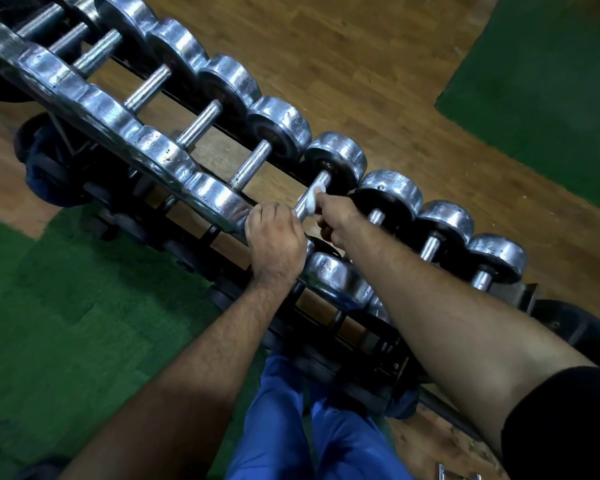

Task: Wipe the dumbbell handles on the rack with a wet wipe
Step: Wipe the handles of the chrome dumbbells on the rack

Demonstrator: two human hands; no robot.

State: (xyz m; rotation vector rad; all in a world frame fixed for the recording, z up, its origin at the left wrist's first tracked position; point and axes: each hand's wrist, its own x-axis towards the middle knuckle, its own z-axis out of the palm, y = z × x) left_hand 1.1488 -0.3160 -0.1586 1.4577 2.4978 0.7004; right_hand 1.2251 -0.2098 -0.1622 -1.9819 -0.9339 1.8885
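Looking down through the head camera, I see a rack (326,344) of chrome dumbbells running diagonally from upper left to lower right. My right hand (329,216) pinches a white wet wipe (313,199) around one dumbbell handle (305,202), whose long axis runs from lower left, near me, up to the right, away from me. My left hand (274,237) curls over that dumbbell's near head, just beside the wipe. I judge the next stroke runs along that axis. Unwiped-looking handles lie either side.

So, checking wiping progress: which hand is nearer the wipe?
Right hand: it holds the wipe on the handle. Left hand grips the dumbbell's near end.
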